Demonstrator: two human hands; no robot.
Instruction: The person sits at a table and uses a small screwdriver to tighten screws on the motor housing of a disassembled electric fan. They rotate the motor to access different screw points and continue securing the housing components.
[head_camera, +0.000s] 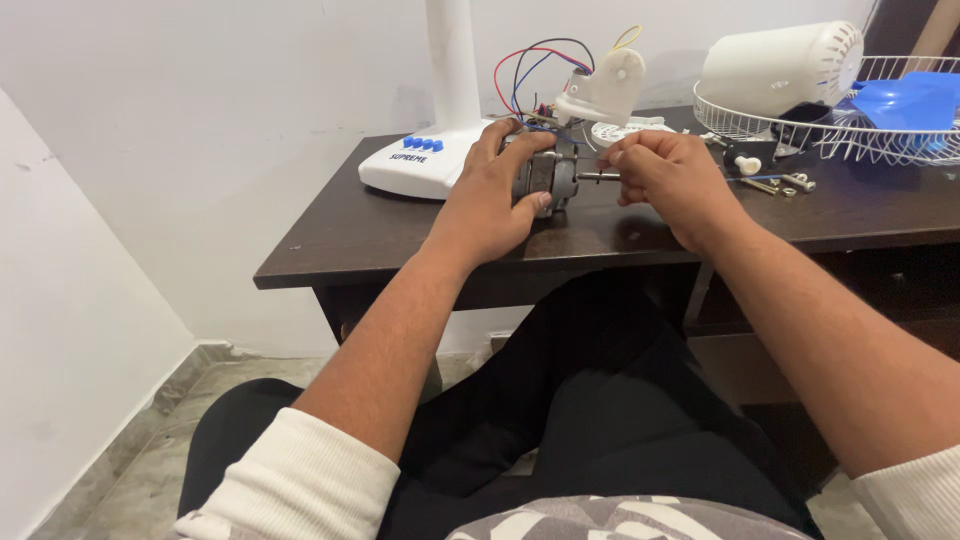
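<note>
Crowding motor (548, 175): fan base (415, 165), wires (535, 62), screws (785, 183)

White fan base (420, 160), motor cover (780, 65), wire guard (880, 130) with blue blade (910, 100), and loose screws (785, 183) crowd a dark table (400, 230).

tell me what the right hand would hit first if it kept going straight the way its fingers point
The right hand points left along the metal shaft it pinches, so it would likely meet the grey motor body first, which the left hand grips. Depth looks aligned, though one view cannot confirm it.
</note>
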